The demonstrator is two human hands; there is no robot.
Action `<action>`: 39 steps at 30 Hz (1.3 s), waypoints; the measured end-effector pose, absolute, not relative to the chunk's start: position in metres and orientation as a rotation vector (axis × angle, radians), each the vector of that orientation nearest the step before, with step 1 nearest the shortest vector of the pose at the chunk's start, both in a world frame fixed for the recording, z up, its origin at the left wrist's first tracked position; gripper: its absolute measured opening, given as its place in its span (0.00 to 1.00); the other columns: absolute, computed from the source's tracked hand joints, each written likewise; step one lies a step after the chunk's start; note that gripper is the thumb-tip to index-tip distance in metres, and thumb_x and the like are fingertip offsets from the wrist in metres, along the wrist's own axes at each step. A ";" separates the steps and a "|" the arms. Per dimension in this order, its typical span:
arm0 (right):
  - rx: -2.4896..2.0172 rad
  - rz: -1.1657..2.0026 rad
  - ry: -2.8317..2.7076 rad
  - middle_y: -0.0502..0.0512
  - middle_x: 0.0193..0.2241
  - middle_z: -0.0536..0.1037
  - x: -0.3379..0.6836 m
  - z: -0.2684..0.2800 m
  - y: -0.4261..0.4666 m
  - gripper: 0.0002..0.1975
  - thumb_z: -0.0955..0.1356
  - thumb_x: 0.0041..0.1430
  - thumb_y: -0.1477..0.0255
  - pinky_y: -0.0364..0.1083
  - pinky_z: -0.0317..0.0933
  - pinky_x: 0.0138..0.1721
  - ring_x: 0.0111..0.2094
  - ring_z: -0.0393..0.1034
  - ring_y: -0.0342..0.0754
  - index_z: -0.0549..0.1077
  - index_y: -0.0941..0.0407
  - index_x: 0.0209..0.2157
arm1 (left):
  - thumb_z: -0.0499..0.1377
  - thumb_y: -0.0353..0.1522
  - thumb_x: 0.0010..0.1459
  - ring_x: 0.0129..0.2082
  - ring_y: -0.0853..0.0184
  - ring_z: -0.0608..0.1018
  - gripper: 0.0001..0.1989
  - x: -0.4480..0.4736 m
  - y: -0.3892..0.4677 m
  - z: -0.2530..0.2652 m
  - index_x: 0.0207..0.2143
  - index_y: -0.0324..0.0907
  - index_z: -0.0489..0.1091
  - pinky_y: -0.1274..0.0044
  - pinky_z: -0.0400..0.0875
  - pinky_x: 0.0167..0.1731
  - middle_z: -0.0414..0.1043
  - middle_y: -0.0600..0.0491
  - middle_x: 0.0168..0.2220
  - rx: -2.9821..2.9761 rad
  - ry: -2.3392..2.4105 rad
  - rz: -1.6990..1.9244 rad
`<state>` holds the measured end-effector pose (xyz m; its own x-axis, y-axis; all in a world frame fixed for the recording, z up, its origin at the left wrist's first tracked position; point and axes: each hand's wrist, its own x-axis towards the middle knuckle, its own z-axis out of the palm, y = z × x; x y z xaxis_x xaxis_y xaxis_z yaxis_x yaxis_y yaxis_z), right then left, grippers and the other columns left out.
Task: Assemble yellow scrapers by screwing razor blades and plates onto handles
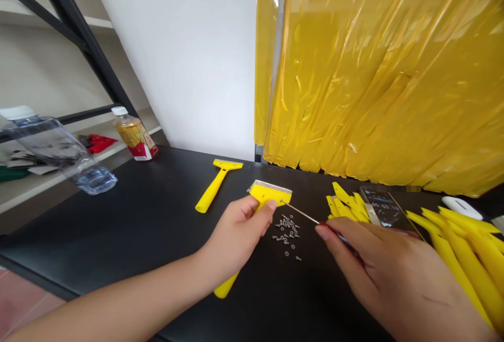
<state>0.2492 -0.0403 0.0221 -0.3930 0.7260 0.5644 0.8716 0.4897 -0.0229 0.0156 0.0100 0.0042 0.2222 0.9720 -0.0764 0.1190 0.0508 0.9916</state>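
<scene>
My left hand (pixel 244 226) is closed around a yellow scraper (pixel 271 194) near its head, with the handle end sticking out below my wrist. A metal blade edge shows along the top of the head. In my right hand (pixel 389 263) is a screwdriver (pixel 302 213), its thin shaft pointing left and its tip at the right side of the scraper head. Most of the screwdriver's handle is hidden by my fingers. Small screws and nuts (pixel 289 229) lie scattered on the black table between my hands. Another yellow scraper (pixel 214 190) rests on the table behind my left hand.
Yellow scraper handles (pixel 468 247) are piled at the right, with smaller yellow pieces (pixel 346 203) beside a phone (pixel 384 205) showing a timer. A white case (pixel 461 207) lies behind. Two bottles, one clear (pixel 59 148) and one labelled (pixel 136 135), stand left. Yellow plastic sheeting (pixel 386 69) hangs behind the table.
</scene>
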 end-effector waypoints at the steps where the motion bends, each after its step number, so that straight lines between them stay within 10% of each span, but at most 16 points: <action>1: -1.298 -0.385 -2.258 0.48 0.22 0.75 0.250 0.020 -0.039 0.16 0.61 0.76 0.67 0.47 0.57 0.23 0.20 0.73 0.47 0.72 0.53 0.33 | 0.58 0.49 0.67 0.25 0.69 0.65 0.23 0.016 0.010 0.004 0.28 0.42 0.66 0.74 0.58 0.27 0.63 0.58 0.24 1.334 1.156 0.954; 7: -1.264 -0.383 -2.289 0.58 0.33 0.81 0.255 -0.002 -0.031 0.15 0.57 0.73 0.77 0.50 0.67 0.35 0.31 0.78 0.52 0.70 0.57 0.52 | 0.55 0.49 0.69 0.24 0.70 0.65 0.22 0.018 0.017 0.006 0.30 0.43 0.65 0.76 0.59 0.26 0.62 0.58 0.23 1.192 1.167 0.968; 14: -1.306 0.223 -2.526 0.45 0.28 0.77 0.242 -0.014 -0.023 0.05 0.63 0.71 0.73 0.46 0.59 0.29 0.28 0.75 0.46 0.69 0.50 0.40 | 0.53 0.40 0.69 0.23 0.71 0.68 0.09 0.019 0.023 0.004 0.39 0.44 0.63 0.78 0.61 0.22 0.71 0.56 0.31 1.071 1.074 1.093; 30: -1.342 0.215 -2.516 0.49 0.25 0.77 0.229 -0.040 -0.020 0.08 0.62 0.70 0.72 0.46 0.50 0.26 0.23 0.70 0.46 0.71 0.53 0.36 | 0.61 0.43 0.69 0.27 0.70 0.77 0.16 0.014 0.024 0.008 0.41 0.38 0.72 0.79 0.72 0.25 0.82 0.44 0.41 1.030 0.860 0.937; 39: -1.256 1.417 -1.232 0.47 0.25 0.72 0.238 0.001 -0.011 0.17 0.73 0.62 0.54 0.42 0.51 0.26 0.24 0.59 0.40 0.74 0.54 0.36 | 0.62 0.43 0.69 0.25 0.71 0.78 0.18 0.008 0.009 0.022 0.39 0.35 0.78 0.82 0.70 0.23 0.82 0.42 0.37 1.125 0.658 0.766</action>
<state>0.2380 -0.0111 0.0007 -0.1299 0.9803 -0.1487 0.0113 -0.1485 -0.9889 0.0084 0.0089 0.0220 0.5796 0.8110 -0.0797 -0.2010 0.2372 0.9504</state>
